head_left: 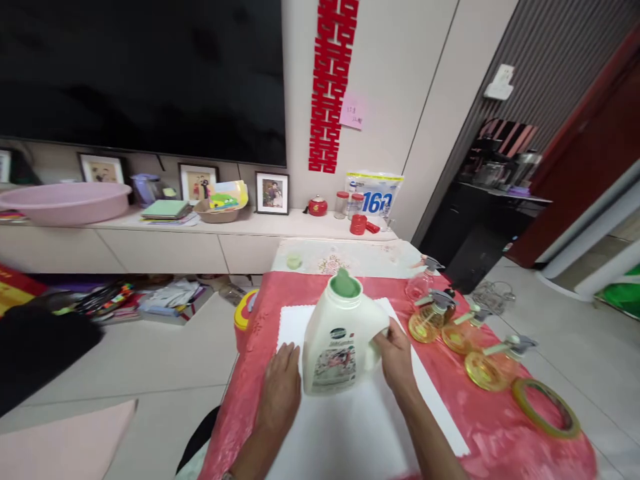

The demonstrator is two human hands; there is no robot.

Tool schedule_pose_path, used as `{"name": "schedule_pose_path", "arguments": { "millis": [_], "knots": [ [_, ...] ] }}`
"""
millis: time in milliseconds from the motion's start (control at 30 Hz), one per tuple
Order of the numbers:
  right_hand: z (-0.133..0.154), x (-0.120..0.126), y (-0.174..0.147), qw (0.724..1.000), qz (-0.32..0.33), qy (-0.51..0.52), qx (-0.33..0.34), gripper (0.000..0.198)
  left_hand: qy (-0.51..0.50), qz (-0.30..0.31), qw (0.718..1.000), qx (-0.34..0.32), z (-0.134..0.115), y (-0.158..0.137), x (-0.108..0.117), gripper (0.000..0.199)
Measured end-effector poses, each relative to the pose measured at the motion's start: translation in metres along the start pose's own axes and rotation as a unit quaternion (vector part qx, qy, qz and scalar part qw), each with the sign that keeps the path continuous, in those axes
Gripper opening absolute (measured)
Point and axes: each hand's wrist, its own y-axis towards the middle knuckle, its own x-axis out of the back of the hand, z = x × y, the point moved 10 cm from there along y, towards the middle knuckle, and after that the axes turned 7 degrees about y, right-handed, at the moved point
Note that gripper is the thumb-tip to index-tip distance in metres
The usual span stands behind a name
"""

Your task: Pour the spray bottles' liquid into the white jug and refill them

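Note:
A white detergent jug point(333, 347) with a printed label stands on a white sheet point(345, 440) in front of me. No cap covers its mouth, where a green pouring spout point(345, 285) shows. My right hand point(397, 357) is wrapped round the jug's handle on the right side. Close by the jug's left side, my left hand point(281, 383) lies with its fingers stretched forward; whether they touch the jug I cannot tell. To the right are several clear pump bottles, among them one with yellow liquid point(487, 370) and a pinkish one point(419, 287).
A red cloth point(500, 440) covers the table, with a roll of tape point(546, 408) at its right edge. Beyond it, a low cabinet point(165, 250) carries a pink basin point(70, 202), picture frames, a red pot point(317, 205) and jars. A yellow-lidded bin point(245, 310) stands left of the table.

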Motion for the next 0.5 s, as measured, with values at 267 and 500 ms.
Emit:
{"name": "schedule_pose_path", "arguments": {
  "millis": [267, 500],
  "knots": [
    [0.013, -0.004, -0.018, 0.997, 0.041, -0.062, 0.004, 0.053, -0.050, 0.017, 0.999, -0.007, -0.005, 0.005, 0.016, 0.050],
    [0.006, 0.040, -0.035, 0.989, 0.038, -0.139, -0.015, 0.068, -0.056, 0.021, 0.998, -0.012, -0.013, 0.003, 0.026, 0.049]
  ]
}}
